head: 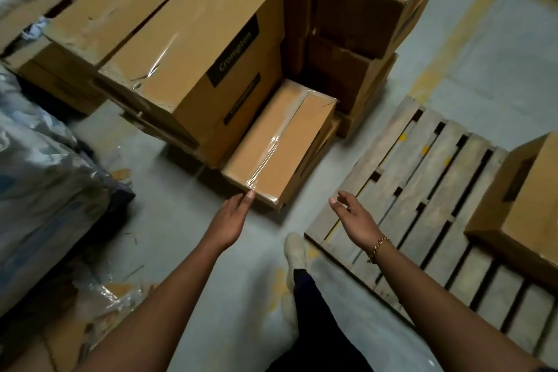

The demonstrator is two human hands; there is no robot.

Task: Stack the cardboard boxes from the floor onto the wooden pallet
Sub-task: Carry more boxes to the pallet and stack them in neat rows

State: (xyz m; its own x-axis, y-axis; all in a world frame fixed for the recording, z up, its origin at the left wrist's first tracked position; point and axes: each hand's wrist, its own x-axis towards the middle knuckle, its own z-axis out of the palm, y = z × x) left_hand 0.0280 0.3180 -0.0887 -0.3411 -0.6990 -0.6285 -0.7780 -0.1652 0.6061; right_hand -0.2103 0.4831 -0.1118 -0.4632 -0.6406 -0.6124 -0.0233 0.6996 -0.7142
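1. Done: 1 cardboard box sits on the right side of the wooden pallet, the only one visible there.
2. Outstanding: stacked boxes remain on the floor, far left of the pallet.
3. In hand: my left hand, fingers straight, meets the low box at its near corner. My right hand hovers open, holding nothing.
4. Judgement: early stage.

- I can read one word, "Crompton", on a black strip on the side of the big cardboard box in front of me.
- The box under it has a black strip too, but it is too blurry for me to read.
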